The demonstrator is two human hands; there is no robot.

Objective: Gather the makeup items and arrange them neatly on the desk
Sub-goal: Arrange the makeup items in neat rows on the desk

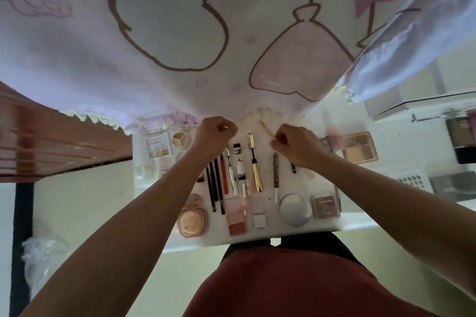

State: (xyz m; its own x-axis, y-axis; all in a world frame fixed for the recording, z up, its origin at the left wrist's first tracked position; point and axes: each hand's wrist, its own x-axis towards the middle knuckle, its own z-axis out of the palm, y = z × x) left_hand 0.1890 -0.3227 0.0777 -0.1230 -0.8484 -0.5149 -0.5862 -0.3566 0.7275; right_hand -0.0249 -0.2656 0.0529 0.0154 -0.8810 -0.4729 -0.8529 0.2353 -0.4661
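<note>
hands work at the far edge of the white desk [219,238], above the row already laid out. the right hand [293,145] has its fingers curled round a slim pink stick [265,128], which points up and left toward the frilled cloth [260,113]. the left hand [215,134] is curled too, with a pale sliver at its fingertips; whether it pinches a cap or nothing at all cannot be told. the likely step is setting the stick into the row. to do it well, the person should turn it parallel with the gold mascara [255,162] and the dark pencils [212,185]. it could then go in the gap between the mascara and the brown tube [276,170], ends level with its neighbours. lowering it flat rather than dropping it should keep it from rolling toward the round compact [295,210].
</note>
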